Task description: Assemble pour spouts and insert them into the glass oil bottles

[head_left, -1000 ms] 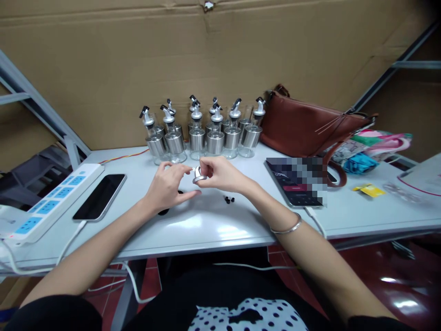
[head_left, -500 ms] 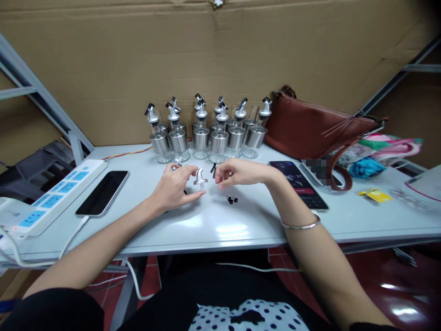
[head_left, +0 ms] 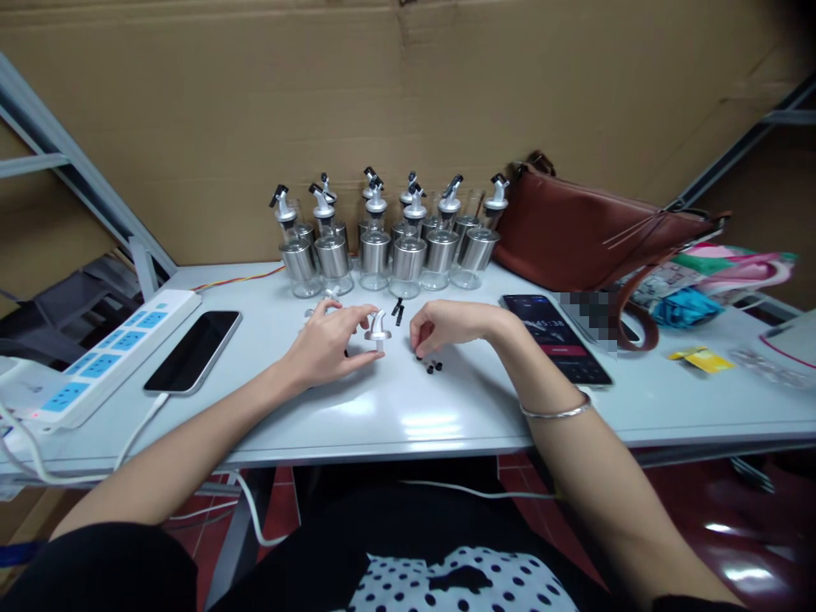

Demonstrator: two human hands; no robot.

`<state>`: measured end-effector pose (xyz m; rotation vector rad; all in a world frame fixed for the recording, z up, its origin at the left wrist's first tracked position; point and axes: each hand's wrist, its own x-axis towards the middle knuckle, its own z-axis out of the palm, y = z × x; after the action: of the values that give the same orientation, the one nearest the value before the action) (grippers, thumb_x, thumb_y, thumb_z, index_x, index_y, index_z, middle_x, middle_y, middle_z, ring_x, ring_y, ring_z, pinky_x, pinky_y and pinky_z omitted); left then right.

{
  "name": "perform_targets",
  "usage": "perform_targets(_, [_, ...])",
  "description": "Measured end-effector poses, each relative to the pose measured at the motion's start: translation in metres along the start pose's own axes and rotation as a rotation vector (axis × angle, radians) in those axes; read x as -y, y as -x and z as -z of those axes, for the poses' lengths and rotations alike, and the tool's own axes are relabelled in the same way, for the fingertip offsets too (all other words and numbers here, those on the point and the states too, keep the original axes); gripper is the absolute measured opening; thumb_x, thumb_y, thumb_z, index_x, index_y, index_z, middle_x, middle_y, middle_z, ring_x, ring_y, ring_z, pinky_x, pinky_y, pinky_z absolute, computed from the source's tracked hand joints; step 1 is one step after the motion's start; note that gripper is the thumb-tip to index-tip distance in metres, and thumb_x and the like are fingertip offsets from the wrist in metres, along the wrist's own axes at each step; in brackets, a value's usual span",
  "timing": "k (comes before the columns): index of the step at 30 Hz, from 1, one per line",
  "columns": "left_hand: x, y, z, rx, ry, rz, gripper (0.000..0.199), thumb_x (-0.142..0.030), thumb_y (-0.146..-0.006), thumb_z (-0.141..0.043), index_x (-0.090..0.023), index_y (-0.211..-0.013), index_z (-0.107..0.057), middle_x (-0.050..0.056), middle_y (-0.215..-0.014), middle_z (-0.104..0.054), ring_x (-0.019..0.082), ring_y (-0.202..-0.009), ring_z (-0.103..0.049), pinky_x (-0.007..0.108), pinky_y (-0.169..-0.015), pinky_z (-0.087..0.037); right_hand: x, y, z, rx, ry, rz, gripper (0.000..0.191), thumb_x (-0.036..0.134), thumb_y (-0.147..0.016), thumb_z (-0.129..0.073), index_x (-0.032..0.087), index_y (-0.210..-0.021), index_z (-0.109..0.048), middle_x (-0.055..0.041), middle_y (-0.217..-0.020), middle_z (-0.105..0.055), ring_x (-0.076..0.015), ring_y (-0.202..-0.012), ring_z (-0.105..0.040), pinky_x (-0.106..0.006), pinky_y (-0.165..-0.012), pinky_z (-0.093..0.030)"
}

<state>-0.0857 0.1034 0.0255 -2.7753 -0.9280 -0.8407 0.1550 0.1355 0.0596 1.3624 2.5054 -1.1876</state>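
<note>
My left hand (head_left: 322, 347) holds a silver pour spout (head_left: 378, 331) upright between thumb and forefinger, just above the table. My right hand (head_left: 450, 327) is bent down to the tabletop with its fingertips pinched together; a small dark bit shows at the tips, too small to name. Right beside those fingertips lie small black plugs (head_left: 434, 367). Between the hands and further back lie slim black flip caps (head_left: 398, 312). Partly hidden behind my left hand are more pale spout pieces (head_left: 331, 295).
Several glass bottles with steel sleeves (head_left: 375, 253), most topped with spouts, stand along the cardboard wall. A brown bag (head_left: 574, 229) and a lit phone (head_left: 554, 340) are on the right. A dark phone (head_left: 193, 351) and a power strip (head_left: 115, 361) are on the left.
My right hand has moved down and slightly right, its fingertips closing near the black plugs. The flip caps show more fully. The spout stays in my left hand.
</note>
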Motion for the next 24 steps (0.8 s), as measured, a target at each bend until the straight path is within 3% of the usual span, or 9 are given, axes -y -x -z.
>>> perform_targets(10, [-0.001, 0.0, 0.0, 0.035, 0.026, 0.025, 0.051, -0.041, -0.082, -0.063, -0.016, -0.123, -0.046, 0.004, -0.092, -0.069, 0.018, -0.083, -0.065, 0.039, -0.093, -0.039, 0.01, -0.015, -0.014, -0.348, 0.126, 0.118, 0.015, 0.008, -0.072, -0.052, 0.014, -0.06, -0.06, 0.0019, -0.049, -0.055, -0.0091, -0.048, -0.047, -0.023, -0.052, -0.036])
perform_targets(17, [0.001, 0.001, -0.002, 0.007, 0.037, 0.003, 0.051, -0.04, -0.083, -0.062, -0.015, -0.124, -0.045, 0.004, -0.091, -0.069, 0.018, -0.081, -0.065, 0.039, -0.09, -0.039, 0.023, -0.008, -0.013, -0.304, -0.572, 0.315, 0.017, 0.031, -0.079, -0.062, 0.015, -0.076, -0.058, -0.0036, -0.068, -0.068, -0.013, -0.062, -0.065, -0.025, -0.058, -0.051])
perform_targets(24, [0.0, 0.001, -0.001, 0.018, 0.024, -0.005, 0.052, -0.039, -0.085, -0.06, -0.018, -0.129, -0.044, 0.004, -0.092, -0.07, 0.019, -0.084, -0.065, 0.04, -0.092, -0.037, 0.019, -0.011, -0.013, -0.313, -0.775, 0.349, 0.026, 0.035, -0.069, -0.075, 0.014, -0.074, -0.06, 0.0031, -0.06, -0.061, -0.0069, -0.054, -0.052, -0.023, -0.057, -0.044])
